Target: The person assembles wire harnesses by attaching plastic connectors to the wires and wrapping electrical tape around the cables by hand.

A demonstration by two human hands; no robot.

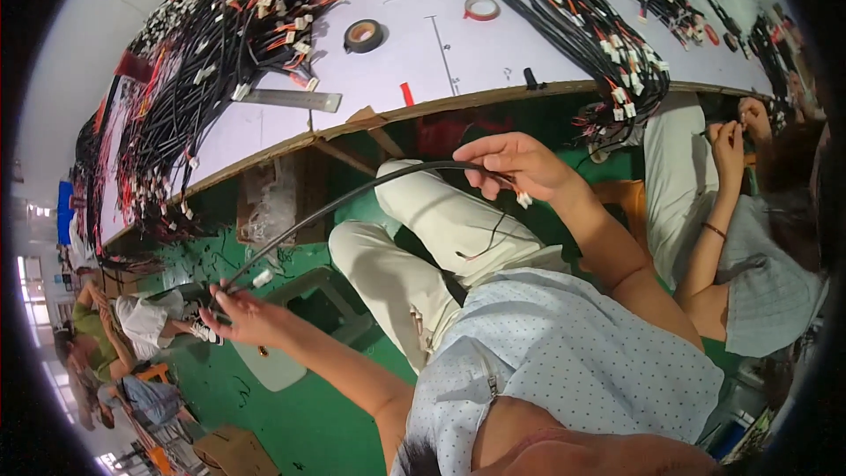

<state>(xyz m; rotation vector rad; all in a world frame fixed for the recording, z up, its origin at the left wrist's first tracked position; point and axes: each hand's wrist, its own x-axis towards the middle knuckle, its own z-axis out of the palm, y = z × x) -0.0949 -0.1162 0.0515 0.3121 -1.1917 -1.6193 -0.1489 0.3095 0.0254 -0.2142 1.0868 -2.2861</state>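
Observation:
A black sleeved cable (339, 203) runs in an arc over my lap, stretched between my two hands. My left hand (249, 318), low on the left, pinches one end of it; a small white connector (263, 278) sticks out close to those fingers. On the right, my right hand (524, 166) has its thumb and fingers closed round the other end. From under that hand come short orange and dark wires with a white connector (524, 200). A thin loose dark wire (493, 234) dangles over my trouser leg.
Ahead is a white-topped table (397, 62) with heaps of cable harnesses (211, 62) at left and more cables (564, 9) at right. Black tape (363, 35), red tape (481, 8) and a steel ruler (295, 100) lie on it. A co-worker's hands (740, 132) are at right; a stool (300, 335) stands lower left.

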